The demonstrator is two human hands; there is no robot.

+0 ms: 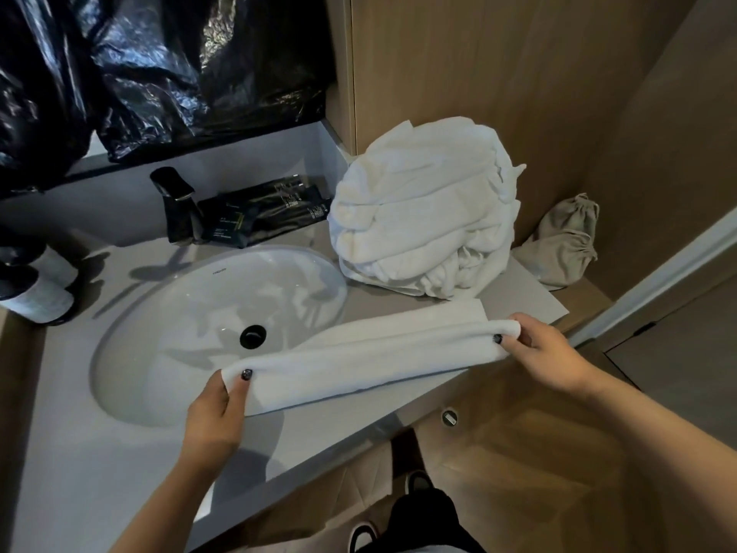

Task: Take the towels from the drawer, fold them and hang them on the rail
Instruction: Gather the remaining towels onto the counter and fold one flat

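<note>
A white towel lies folded into a long strip across the grey counter and the near rim of the sink. My left hand pinches its left end between thumb and fingers. My right hand pinches its right end, fingers curled round the fold. A heap of several crumpled white towels sits on the counter behind the strip, against the wooden wall. No rail or drawer is in view.
A white oval sink with a black drain sits at centre, a black tap and dark sachets behind it. Bottles stand at left, a beige drawstring bag at right. Black plastic sheeting covers the wall above.
</note>
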